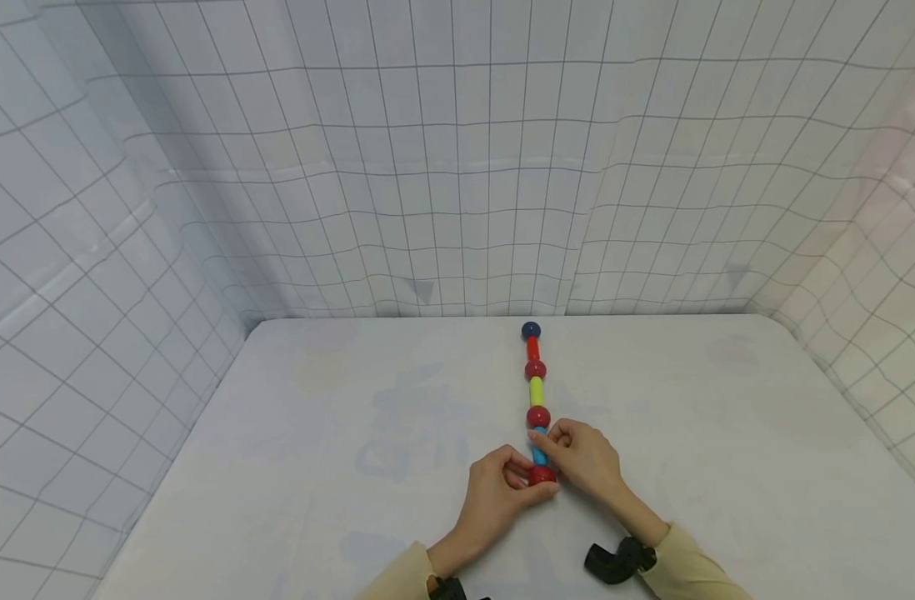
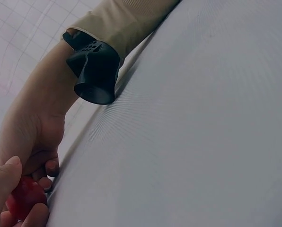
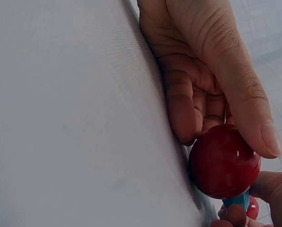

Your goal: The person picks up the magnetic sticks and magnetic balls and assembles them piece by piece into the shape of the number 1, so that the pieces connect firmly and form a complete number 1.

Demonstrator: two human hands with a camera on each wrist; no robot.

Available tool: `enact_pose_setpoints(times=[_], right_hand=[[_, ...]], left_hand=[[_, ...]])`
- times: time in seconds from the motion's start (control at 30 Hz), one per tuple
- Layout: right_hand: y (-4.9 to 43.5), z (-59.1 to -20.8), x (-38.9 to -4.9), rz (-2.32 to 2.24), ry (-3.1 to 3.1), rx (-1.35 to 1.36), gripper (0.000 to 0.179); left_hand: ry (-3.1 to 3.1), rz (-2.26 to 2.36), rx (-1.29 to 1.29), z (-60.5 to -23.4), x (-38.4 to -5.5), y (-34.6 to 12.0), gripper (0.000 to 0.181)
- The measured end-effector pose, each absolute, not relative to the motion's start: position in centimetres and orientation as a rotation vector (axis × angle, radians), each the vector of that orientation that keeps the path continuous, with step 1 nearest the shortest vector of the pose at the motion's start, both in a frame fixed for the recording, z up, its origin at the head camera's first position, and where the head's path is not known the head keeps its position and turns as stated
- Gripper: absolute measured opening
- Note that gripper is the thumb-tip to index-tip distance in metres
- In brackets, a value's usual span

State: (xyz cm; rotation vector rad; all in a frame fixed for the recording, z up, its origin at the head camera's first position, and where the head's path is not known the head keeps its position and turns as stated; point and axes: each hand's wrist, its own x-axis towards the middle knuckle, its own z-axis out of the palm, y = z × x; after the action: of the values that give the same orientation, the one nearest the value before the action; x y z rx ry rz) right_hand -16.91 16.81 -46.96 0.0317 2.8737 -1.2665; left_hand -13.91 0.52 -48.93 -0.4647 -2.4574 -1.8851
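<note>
A chain of balls and short rods lies on the white table, running away from me. My left hand [image 1: 493, 492] grips the nearest red ball [image 1: 542, 475] between thumb and fingers; the right wrist view shows this glossy red ball [image 3: 224, 161] close up. My right hand [image 1: 587, 460] pinches the blue rod [image 1: 540, 455] that joins this ball to another red ball [image 1: 538, 417]. Beyond come a yellow-green rod [image 1: 536, 391], a third red ball [image 1: 535, 369], a red rod [image 1: 532, 347] and a dark blue ball [image 1: 531, 330] at the far end.
The white table [image 1: 277, 467] extends to both sides of the chain. White grid-patterned curtains [image 1: 457, 167] hang behind it and along both sides. A black camera mount [image 1: 615, 562] sits on the right wrist, low over the table.
</note>
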Motion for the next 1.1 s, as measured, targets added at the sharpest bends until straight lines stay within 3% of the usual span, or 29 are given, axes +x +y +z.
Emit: enact_pose_setpoints(times=[1.1], right_hand=[[17.00, -47.08, -16.89, -1.321, 2.843, 0.042, 0.035]], left_hand=[[-2.519, -1.879, -0.424, -48.86, -13.99, 0.27, 0.034]])
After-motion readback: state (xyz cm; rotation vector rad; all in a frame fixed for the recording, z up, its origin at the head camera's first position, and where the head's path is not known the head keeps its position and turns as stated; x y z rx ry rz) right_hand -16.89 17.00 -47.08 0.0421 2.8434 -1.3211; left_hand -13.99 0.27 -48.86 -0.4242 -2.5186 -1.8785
